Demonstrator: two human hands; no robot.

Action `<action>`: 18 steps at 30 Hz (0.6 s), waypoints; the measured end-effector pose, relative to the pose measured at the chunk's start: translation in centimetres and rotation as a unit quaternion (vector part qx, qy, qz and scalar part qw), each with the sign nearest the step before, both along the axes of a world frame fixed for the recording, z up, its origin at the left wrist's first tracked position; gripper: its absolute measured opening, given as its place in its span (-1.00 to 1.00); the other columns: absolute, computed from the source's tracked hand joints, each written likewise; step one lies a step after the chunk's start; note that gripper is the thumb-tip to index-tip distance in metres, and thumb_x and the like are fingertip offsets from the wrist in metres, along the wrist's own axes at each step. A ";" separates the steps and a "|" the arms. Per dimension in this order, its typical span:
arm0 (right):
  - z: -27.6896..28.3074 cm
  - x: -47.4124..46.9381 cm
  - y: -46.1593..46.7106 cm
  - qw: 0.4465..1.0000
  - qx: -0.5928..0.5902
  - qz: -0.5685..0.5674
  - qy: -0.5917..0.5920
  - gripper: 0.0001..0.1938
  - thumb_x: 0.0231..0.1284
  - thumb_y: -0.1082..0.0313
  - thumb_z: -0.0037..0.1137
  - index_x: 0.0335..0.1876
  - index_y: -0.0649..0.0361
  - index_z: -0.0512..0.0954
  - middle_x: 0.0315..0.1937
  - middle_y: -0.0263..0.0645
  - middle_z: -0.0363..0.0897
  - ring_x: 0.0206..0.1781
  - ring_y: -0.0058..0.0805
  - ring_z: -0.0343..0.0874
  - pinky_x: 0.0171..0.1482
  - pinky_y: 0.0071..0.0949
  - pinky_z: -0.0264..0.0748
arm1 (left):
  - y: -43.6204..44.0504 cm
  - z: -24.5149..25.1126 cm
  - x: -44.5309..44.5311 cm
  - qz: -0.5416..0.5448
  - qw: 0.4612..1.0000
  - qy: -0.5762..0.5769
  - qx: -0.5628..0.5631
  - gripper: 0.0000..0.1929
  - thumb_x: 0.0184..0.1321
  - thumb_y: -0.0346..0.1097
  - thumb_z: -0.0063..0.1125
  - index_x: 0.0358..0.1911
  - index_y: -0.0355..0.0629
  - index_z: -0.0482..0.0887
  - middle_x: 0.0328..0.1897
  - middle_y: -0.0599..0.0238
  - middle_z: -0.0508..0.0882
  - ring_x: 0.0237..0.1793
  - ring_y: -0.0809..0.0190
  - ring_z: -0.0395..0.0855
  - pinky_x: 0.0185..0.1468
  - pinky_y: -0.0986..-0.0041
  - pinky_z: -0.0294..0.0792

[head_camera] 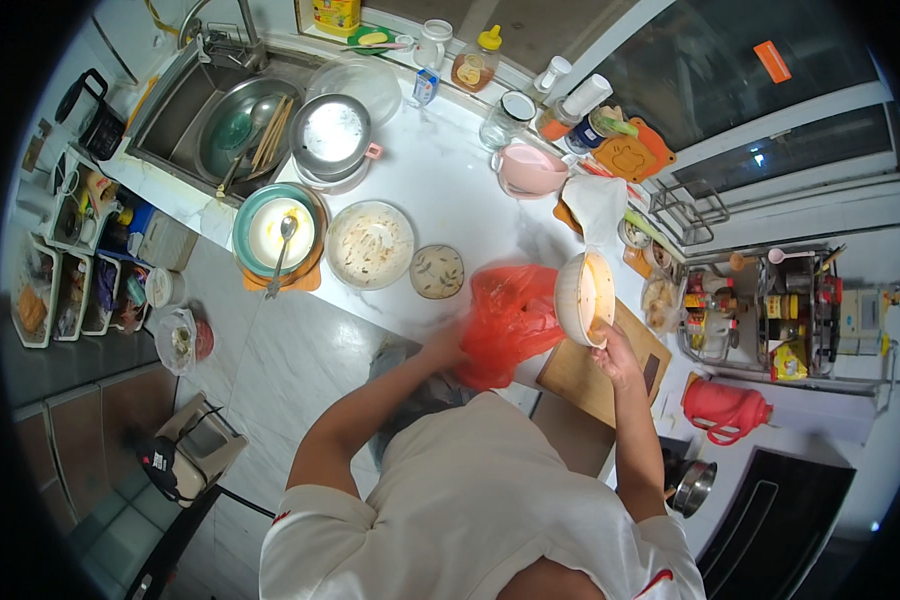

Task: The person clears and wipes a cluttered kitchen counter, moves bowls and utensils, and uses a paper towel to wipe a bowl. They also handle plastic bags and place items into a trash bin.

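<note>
A red plastic bag hangs at the counter's front edge, its left side gathered in my left hand, which is slightly blurred. Right of the bag, my right hand grips the rim of a white ribbed bowl. The bowl is tipped on its side beside the bag, with orange residue on its inner wall. Past the bag lie a small leaf-patterned dish and a clear bowl smeared with food scraps. Partly under my right forearm is a wooden cutting board.
At left, a metal spoon rests in a white bowl nested in a teal one. Lidded pots stand by the sink. A pink bowl sits toward the window. A red thermos lies right.
</note>
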State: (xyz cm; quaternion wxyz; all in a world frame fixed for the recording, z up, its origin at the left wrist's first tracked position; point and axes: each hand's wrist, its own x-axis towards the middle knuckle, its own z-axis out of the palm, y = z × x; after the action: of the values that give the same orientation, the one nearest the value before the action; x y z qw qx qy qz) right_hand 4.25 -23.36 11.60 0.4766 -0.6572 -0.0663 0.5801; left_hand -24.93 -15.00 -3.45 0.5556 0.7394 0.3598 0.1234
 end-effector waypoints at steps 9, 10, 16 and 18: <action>1.4 -0.3 0.9 1.000 -0.004 -0.011 -0.005 -0.72 0.12 0.42 -0.05 -0.03 0.22 0.40 -0.46 -0.33 0.50 -0.71 -0.71 0.36 -0.76 -0.77 0.28 | 4.8 1.4 6.0 -0.009 0.950 -0.225 0.216 -0.67 -0.18 -0.30 0.30 -0.23 -0.10 0.68 0.26 0.04 0.35 0.28 -0.11 0.21 0.29 0.14 0.16; 1.5 -0.3 0.9 1.000 -0.008 -0.002 -0.016 -0.72 0.13 0.41 -0.05 -0.02 0.22 0.41 -0.45 -0.33 0.50 -0.70 -0.72 0.36 -0.77 -0.78 0.27 | 4.9 1.0 7.6 -0.005 0.927 -0.256 0.275 -0.67 -0.19 -0.30 0.31 -0.23 -0.10 0.68 0.28 0.04 0.33 0.30 -0.12 0.18 0.30 0.14 0.14; 1.9 -1.0 1.6 0.998 0.029 0.041 0.025 -0.68 0.15 0.39 -0.06 0.05 0.20 0.38 -0.35 -0.34 0.53 -0.65 -0.75 0.39 -0.78 -0.82 0.19 | 5.4 2.8 13.1 -0.051 0.958 -0.249 0.133 -0.48 0.01 -0.19 0.24 0.09 -0.14 0.46 0.28 0.12 0.36 0.31 0.07 0.25 0.30 0.29 0.16; 2.0 -1.5 2.1 0.995 0.065 0.063 0.053 -0.66 0.16 0.40 -0.07 0.08 0.20 0.37 -0.31 -0.33 0.54 -0.60 -0.72 0.44 -0.75 -0.81 0.25 | 5.1 4.4 13.2 -0.057 0.967 -0.244 -0.036 -0.60 0.03 -0.25 0.25 -0.02 -0.14 0.56 0.24 0.12 0.42 0.26 0.13 0.33 0.25 0.31 0.23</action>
State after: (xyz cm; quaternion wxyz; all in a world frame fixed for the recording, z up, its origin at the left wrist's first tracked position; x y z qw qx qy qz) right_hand 2.77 -21.29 13.60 0.4835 -0.5878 -0.1193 0.6376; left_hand -11.75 -9.90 0.96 0.6592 0.6857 0.1746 0.2547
